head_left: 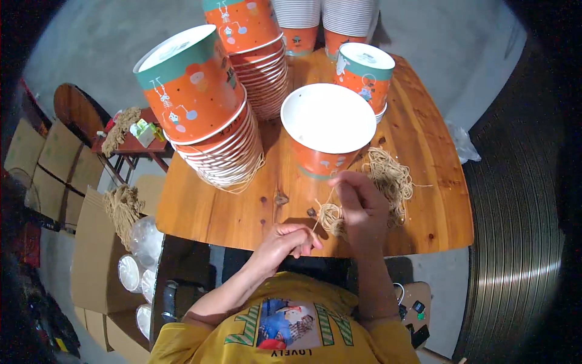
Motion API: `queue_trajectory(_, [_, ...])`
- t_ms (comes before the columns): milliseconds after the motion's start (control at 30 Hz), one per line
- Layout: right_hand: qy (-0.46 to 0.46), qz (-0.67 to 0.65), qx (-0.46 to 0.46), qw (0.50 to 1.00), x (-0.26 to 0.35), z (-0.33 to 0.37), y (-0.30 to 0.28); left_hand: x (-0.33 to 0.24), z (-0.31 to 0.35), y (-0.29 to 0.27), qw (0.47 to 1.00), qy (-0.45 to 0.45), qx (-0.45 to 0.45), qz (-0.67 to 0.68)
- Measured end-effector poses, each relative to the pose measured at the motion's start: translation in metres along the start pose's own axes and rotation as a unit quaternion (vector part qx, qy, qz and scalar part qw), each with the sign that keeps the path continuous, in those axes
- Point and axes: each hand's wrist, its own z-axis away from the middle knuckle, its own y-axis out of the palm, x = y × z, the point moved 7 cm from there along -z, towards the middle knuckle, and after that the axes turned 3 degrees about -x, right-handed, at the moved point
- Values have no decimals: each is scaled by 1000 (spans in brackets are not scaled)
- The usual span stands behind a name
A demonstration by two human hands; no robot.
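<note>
String runs as a thin strand between my hands, over the near edge of the table. Its long axis slants from my left hand, low and left, up to my right hand, farther out. Right: thumb and finger pinched closed on the strand. Left: fingers curled in, closed on its lower end. Open tub stands upright straight beyond my right fingertips, so the right is nearer; can't tell if they touch its base.

Counts: one strand held. Two heaps of string on the tabletop: small clump just beside my right hand, bigger pile past it on the right. One open tub on its own. Five tub stacks: front-left stack, back-left stack, two rear stacks, short right stack. Tubs per stack: can't count.
</note>
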Motion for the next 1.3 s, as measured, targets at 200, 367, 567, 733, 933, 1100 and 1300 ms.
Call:
queue_trajectory(200, [5,6,19,1000,3,0,3,5,-1,-1,1000,-12,-6,-19])
queue_trajectory(367, [-60,61,21,996,13,1,7,-51,9,-15,880,300,-183,-318])
queue_trajectory(567, [-85,28,73,993,10,2,17,-75,0,9,960,269,-62,-38])
queue_trajectory(733, [-79,76,56,992,7,0,11,-50,-12,5,989,147,-34,-4])
queue_trajectory(933, [-76,126,4,989,3,-3,-6,-27,-13,-3,996,76,-20,29])
queue_trajectory(1100, [-73,85,-61,992,-3,-13,-23,-16,-15,-7,997,66,-10,30])
queue_trajectory(1300, [-11,41,-100,994,-24,-27,-52,-21,-24,1,997,9,-61,-43])
